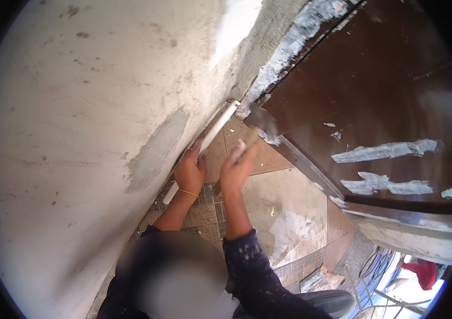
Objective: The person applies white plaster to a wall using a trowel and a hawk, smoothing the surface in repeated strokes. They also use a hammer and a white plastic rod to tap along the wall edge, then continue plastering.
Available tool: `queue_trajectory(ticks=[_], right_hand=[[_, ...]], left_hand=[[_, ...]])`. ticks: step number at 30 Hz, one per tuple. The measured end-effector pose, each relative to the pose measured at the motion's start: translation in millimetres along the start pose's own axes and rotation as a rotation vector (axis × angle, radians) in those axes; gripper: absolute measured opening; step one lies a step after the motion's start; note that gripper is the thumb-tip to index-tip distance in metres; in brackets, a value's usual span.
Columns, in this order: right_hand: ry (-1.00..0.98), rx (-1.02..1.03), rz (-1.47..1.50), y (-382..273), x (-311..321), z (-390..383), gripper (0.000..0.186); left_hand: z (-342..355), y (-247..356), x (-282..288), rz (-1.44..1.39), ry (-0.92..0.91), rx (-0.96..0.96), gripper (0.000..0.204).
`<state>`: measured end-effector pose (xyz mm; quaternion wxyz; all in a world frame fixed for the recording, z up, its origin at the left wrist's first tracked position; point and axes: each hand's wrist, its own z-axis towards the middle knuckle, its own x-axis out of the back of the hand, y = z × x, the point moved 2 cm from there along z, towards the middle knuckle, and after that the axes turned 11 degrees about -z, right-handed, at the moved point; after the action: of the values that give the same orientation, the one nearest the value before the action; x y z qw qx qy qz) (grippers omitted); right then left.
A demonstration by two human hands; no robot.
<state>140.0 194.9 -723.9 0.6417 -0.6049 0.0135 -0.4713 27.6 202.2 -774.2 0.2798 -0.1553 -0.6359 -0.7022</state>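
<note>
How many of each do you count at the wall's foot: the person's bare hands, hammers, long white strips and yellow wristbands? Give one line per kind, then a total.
Hands: 2 (left hand, right hand)
Hammer: 1
Long white strip: 1
Yellow wristband: 1
Total: 5

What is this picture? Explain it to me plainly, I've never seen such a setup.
There is no machine here, only a person's two bare hands. The single picture comes from a wide fisheye camera worn on the head, looking down, so straight edges bend near its rim. The left hand holds a white strip beside the pale wall. The right hand grips a hammer, its head blurred. Below lies a stained tiled floor; rightward is a brown panel with whitish smears.
</note>
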Motion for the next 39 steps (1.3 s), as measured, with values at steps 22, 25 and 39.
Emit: queue_trajectory(ticks=[22, 25, 39], right_hand=[[0.02, -0.217, 0.521, -5.4, 123.9, -43.7, 0.025], [0.01, -0.245, 0.482, -2.3, 128.6, -42.4, 0.028], [-0.222, -0.508, 0.427, 34.2, 113.4, -61.7, 0.017]], left_hand=[[-35.7, 21.7, 11.8, -0.349, -0.194, 0.135, 0.038], [-54.5, 9.9, 4.1, -0.415, -0.145, -0.043, 0.039], [-119.3, -16.2, 64.3, -0.225, -0.272, 0.414, 0.034]])
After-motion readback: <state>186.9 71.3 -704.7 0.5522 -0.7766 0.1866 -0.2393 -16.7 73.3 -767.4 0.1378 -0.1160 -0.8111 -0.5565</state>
